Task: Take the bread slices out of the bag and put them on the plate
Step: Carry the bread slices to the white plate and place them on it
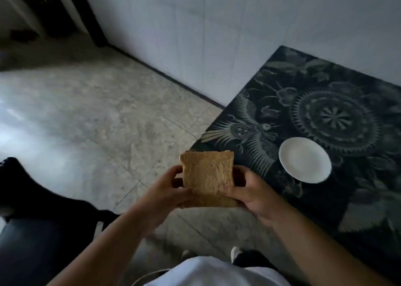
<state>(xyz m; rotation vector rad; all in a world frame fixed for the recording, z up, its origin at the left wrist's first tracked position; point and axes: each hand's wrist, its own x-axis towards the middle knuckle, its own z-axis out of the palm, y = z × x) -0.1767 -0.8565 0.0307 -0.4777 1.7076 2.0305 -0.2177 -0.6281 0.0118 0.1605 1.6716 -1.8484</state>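
Gripping a brown square stack of bread slices [208,177] from both sides, left hand [167,190] and right hand [249,190] hold it above the floor; the round white ceramic plate [304,160] lies bare just beyond the right hand.

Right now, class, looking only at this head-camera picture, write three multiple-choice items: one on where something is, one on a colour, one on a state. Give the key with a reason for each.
1. Where is the plate?
A. on the floor
B. on the patterned table
C. in a hand

2. What colour is the plate?
A. white
B. red
C. black

3. What state is the bread in?
A. lying on the plate
B. lying on the floor
C. held between both hands

Key: 1 B, the plate rests on the dark patterned top. 2 A, it is plain white and bare. 3 C, the left hand and right hand grip the bread at its sides, above the floor and short of the plate.
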